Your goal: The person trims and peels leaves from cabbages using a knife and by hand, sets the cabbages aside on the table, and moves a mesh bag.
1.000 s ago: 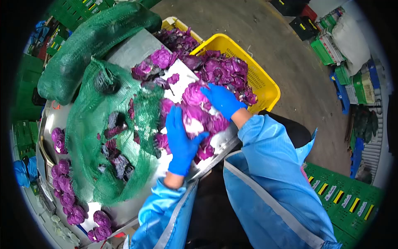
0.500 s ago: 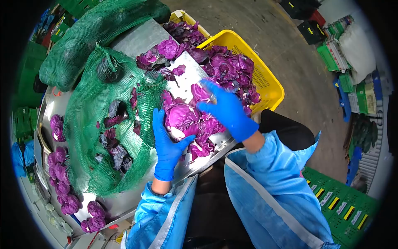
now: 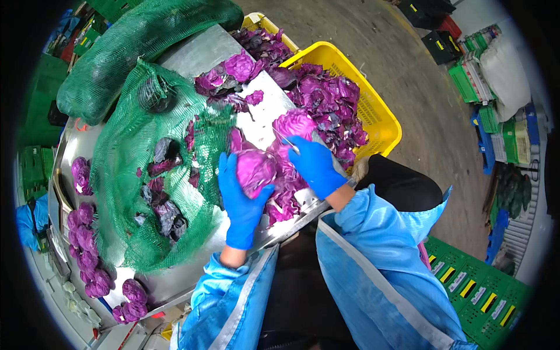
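My left hand (image 3: 240,201), in a blue glove, cups a red cabbage head (image 3: 255,172) from its left and near side. Close on the right, my gloved right hand (image 3: 315,166) is closed around what looks like a small knife (image 3: 290,144); only a thin shiny strip of it shows at the fingers. Loose purple leaves (image 3: 286,201) lie under and beside the cabbage. A bright, rounded purple leaf piece (image 3: 294,125) rests just beyond my right fingertips.
A yellow crate (image 3: 382,125) of purple leaves stands at the table's right edge, another (image 3: 256,21) behind it. Green netting (image 3: 116,192) with dark leaf scraps covers the metal table's middle. Cabbage heads (image 3: 87,239) line the left edge. A full net sack (image 3: 146,41) lies at the back.
The cabbage has tilted and come slightly nearer in my left hand. My right hand has drawn back toward me, its fingers more curled. The rounded leaf piece now shows beyond it.
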A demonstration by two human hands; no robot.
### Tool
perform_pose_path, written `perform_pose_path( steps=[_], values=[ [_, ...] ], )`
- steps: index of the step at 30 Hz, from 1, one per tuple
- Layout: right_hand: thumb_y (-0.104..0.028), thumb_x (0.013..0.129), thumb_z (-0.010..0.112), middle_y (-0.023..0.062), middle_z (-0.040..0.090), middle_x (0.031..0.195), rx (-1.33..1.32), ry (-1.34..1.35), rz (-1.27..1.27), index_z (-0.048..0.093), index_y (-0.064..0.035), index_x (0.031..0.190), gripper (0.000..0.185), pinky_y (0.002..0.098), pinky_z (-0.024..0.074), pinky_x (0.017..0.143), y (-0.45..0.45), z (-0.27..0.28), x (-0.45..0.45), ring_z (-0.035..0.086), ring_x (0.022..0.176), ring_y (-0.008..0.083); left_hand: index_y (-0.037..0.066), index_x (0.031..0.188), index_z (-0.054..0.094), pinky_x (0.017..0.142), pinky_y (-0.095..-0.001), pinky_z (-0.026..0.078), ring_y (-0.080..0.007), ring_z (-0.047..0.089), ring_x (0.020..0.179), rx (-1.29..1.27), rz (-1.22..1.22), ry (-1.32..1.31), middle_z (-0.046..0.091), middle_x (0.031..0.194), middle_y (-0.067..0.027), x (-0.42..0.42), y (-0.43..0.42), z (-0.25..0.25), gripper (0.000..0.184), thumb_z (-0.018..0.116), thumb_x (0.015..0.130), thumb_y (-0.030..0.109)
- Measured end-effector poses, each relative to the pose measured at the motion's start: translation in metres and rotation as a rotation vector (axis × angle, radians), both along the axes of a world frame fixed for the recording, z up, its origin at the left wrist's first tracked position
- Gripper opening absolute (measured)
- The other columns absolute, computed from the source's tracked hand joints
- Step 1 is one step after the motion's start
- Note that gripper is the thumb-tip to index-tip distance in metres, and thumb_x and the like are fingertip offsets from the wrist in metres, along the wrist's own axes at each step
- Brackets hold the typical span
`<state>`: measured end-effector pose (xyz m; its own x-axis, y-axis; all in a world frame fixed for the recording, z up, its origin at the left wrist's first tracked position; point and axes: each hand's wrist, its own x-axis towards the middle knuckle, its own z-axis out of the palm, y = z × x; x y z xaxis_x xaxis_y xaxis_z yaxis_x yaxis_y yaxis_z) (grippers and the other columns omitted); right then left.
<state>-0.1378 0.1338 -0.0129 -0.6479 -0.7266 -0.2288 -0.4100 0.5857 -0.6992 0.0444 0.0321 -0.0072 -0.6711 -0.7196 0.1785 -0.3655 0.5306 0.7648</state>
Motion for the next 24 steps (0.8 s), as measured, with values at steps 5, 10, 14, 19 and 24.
perform_pose_path(
  steps=[5,10,14,19,24],
  values=[
    [-0.039,0.087,0.066,0.0166,0.069,0.101,-0.144,0.015,-0.091,0.060,-0.0151,0.125,0.046,0.0413,0.0534,0.078,-0.002,-0.015,-0.002,0.068,0.089,0.0324,0.006,0.145,0.035,0.115,-0.0455,0.028,-0.0394,0.033,0.138,0.077,0.021,0.031,0.030,0.151,-0.0222,0.006,-0.006,-0.005,0.102,0.088,0.061,0.025],
    [-0.050,0.075,0.076,0.0215,0.067,0.109,-0.258,0.053,0.099,0.050,-0.0028,0.135,0.081,0.0438,0.0523,0.083,-0.003,0.035,0.027,0.066,0.099,0.0364,0.006,0.146,0.033,0.116,-0.0442,0.027,-0.0382,0.032,0.138,0.063,-0.024,-0.064,0.031,0.149,-0.0226,0.005,-0.016,-0.003,0.103,0.089,0.062,0.028],
    [-0.044,0.072,0.079,0.0196,0.068,0.099,-0.008,-0.088,0.145,0.051,-0.0094,0.135,0.077,0.0446,0.0538,0.076,-0.003,0.031,0.042,0.068,0.089,0.0352,0.004,0.148,0.029,0.116,-0.0391,0.029,-0.0294,0.037,0.137,0.266,-0.099,0.006,0.035,0.149,-0.0148,0.016,-0.025,-0.008,0.107,0.089,0.063,0.028],
    [-0.028,0.074,0.075,0.0157,0.067,0.081,-0.043,-0.169,0.040,0.054,-0.0139,0.132,0.063,0.0433,0.0540,0.064,0.000,0.025,0.037,0.068,0.074,0.0338,0.004,0.148,0.029,0.116,-0.0387,0.030,-0.0289,0.039,0.135,0.172,-0.142,-0.033,0.037,0.147,-0.0135,0.018,-0.026,-0.009,0.110,0.090,0.061,0.030],
    [-0.026,0.074,0.076,0.0180,0.069,0.100,0.105,-0.085,0.033,0.054,-0.0137,0.133,0.065,0.0438,0.0537,0.077,-0.012,0.031,0.043,0.068,0.089,0.0341,0.004,0.144,0.034,0.113,-0.0404,0.032,-0.0338,0.039,0.134,0.322,-0.094,0.059,0.038,0.143,-0.0174,0.005,-0.023,0.001,0.106,0.091,0.060,0.035]
  ],
)
